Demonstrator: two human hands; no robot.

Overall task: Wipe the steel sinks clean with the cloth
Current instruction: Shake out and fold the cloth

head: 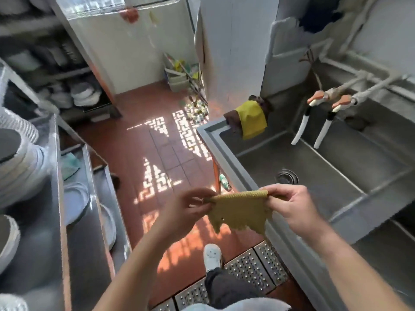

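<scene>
Fingers (205,199) of our left hand (184,212) and our right hand (289,207) pinch the cloth's (240,212) top corners, stretching it between them above the floor. Right of our fingers lies the steel sink (314,176); its nearer basin is cut off and blurred.

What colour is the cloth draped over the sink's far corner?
Bright yellow cloth, over a brown one; head view.

Stacked plates (83,94) on shelves at left, yellow rag (252,118) draped beside brown rag (232,118), perforated floor grates (249,269), sunlit red-tiled floor (161,153), white shoe (212,257)
</scene>
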